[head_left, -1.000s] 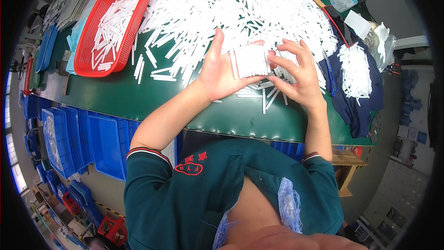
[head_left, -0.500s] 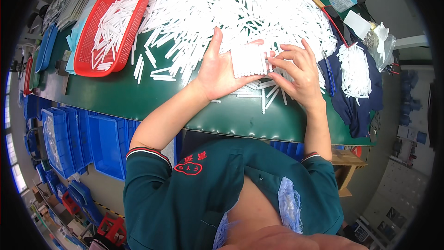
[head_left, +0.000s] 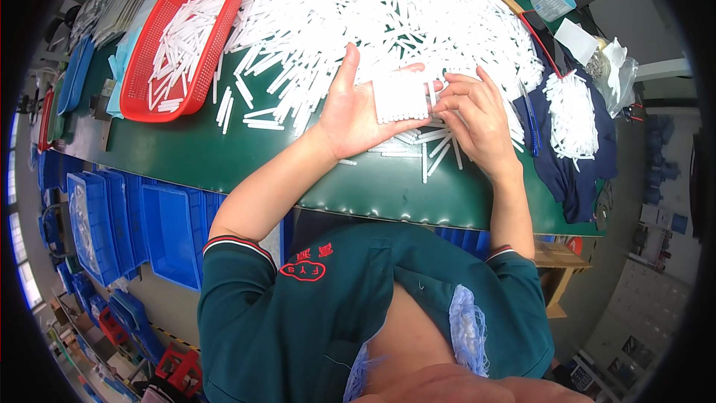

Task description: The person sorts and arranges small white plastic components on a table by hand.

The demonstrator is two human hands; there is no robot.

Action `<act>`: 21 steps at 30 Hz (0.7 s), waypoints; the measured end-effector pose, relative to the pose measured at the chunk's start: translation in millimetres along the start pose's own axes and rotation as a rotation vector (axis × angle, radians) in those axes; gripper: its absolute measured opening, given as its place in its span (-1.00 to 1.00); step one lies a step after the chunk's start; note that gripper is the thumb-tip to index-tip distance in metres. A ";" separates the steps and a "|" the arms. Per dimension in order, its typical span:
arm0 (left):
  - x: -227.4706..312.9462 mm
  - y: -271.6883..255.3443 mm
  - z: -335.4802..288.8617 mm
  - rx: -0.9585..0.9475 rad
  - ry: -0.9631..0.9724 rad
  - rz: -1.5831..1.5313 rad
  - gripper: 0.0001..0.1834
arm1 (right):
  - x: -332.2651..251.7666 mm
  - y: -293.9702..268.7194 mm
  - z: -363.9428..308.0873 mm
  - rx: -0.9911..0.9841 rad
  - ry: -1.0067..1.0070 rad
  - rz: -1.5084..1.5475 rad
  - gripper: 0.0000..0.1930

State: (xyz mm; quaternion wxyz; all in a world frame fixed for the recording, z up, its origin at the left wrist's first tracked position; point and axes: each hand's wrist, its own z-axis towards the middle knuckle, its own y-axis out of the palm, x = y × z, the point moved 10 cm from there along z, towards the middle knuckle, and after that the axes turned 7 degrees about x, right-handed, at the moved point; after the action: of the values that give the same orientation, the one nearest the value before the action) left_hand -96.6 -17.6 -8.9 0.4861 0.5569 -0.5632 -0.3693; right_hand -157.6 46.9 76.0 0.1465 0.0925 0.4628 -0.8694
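A flat row of short white plastic sticks point(head_left: 399, 97), laid side by side, rests across the palm and fingers of my left hand point(head_left: 347, 116). The thumb of that hand points up and away from the row. At the row's right edge, my right hand point(head_left: 477, 116) has its fingertips drawn together against a single white stick point(head_left: 430, 95), which stands slightly apart from the others. Beyond both hands spreads a big loose heap of the same sticks point(head_left: 335, 22), with a few strays beneath my hands.
A red perforated basket point(head_left: 130, 97) holding more sticks sits at the left of the green table point(head_left: 358, 194). On dark blue cloth point(head_left: 574, 190) at the right lie a pile of sticks point(head_left: 572, 116) and a blue pen-like tool point(head_left: 532, 127). Blue bins point(head_left: 171, 231) stand below the table.
The fingers of my right hand have shifted slightly, and a gap now shows between the end stick and the row. My left hand has stayed nearly still.
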 end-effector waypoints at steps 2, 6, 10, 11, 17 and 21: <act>-0.3 0.5 0.3 -0.007 -0.003 -0.011 0.13 | 3.1 -0.3 -0.7 0.018 0.024 0.009 -0.86; 0.1 1.4 -0.5 -0.014 -0.007 -0.029 0.13 | 3.2 -0.5 0.1 0.018 0.027 -0.010 -0.87; 0.4 6.0 -1.6 -0.035 -0.003 0.026 0.13 | 12.2 -12.2 -0.1 0.082 0.081 0.014 -0.90; 1.0 6.8 -1.8 -0.035 0.000 0.026 0.13 | 14.0 -18.7 0.6 0.124 0.088 0.022 -0.92; 4.9 3.5 -0.2 -0.012 0.063 0.051 0.09 | 13.7 -11.6 -5.0 0.090 0.249 0.202 -0.88; 4.8 3.7 -0.8 -0.037 0.065 -0.029 0.01 | 15.7 4.0 -7.0 0.038 0.361 0.190 -0.86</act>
State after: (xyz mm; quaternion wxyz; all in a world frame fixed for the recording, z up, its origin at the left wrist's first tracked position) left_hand -96.4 -21.8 -4.5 0.5089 0.5675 -0.5322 -0.3684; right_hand -170.8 47.9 64.4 0.1405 0.2929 0.4541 -0.8297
